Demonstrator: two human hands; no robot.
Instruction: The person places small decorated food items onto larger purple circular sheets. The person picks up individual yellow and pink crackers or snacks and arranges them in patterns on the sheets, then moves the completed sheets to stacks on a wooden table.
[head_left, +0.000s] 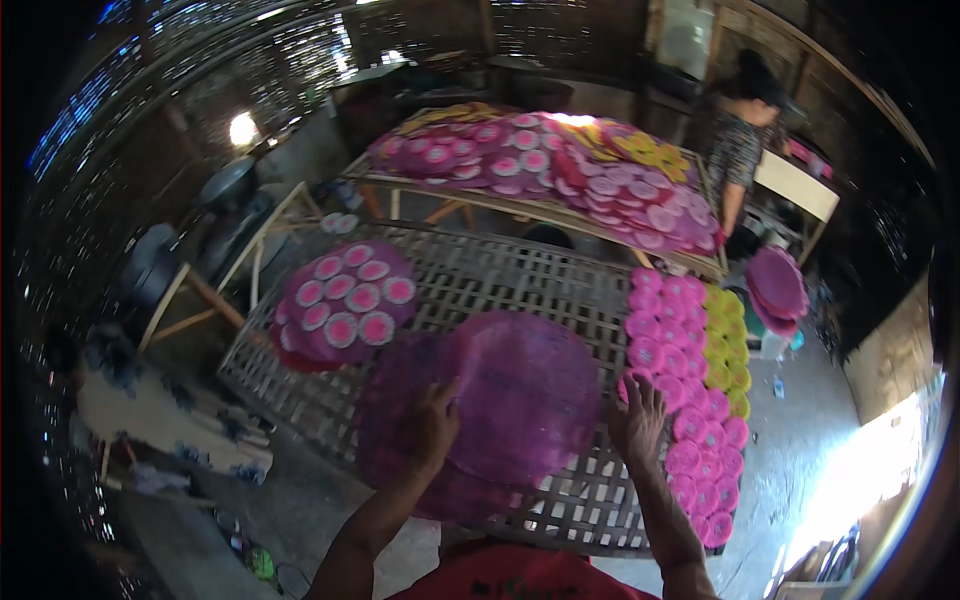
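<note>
Large translucent purple discs (525, 397) overlap on a woven slatted rack (600, 495) in front of me. My left hand (437, 424) is at the seam between two of them, its fingers at an upper disc's left edge; whether it grips that edge is unclear. My right hand (637, 412) reaches over the rack to the right, fingertips on a small round pink piece (634, 382) at the left side of rows of similar pieces. Yellow round pieces (727, 337) lie along the rows' right side. Purple discs bearing pink-and-white rounds (352, 295) are piled at the rack's left.
Behind the rack, a wooden-framed table (480, 196) holds a large heap of decorated discs (525, 161). A co-worker (739, 142) stands at its right end. Stacked purple and pink round items (776, 285) are at the right. Someone in patterned cloth (172, 405) is at the left.
</note>
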